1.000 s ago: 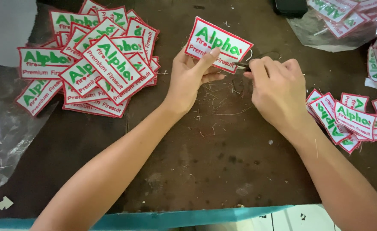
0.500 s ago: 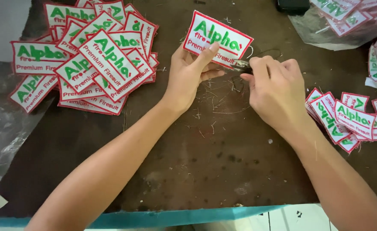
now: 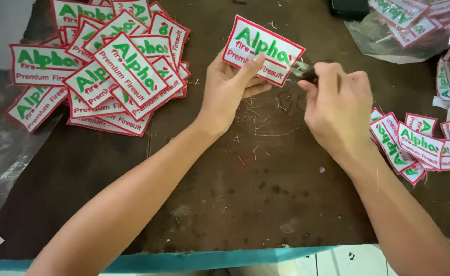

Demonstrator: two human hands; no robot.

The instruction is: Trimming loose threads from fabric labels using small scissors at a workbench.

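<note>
The left hand pinches one embroidered patch in a closed grip, thumb pressed flat on its face and fingers behind, holding it tilted just above the dark brown table near the far edge. The patch is a white rectangle with a red stitched border, large green lettering across the top and smaller red lettering beneath. The right hand is curled shut around a small dark tool, mostly hidden by the fingers, whose tip meets the patch's lower right corner. Loose thread clippings lie scattered on the table below both hands. To the left sits an overlapping pile of matching patches, at least a dozen, too layered to count exactly. To the right lies a smaller heap of patches, about six showing. At the upper right, a clear plastic bag holds more patches, and crumpled clear plastic rests at the left edge.
</note>
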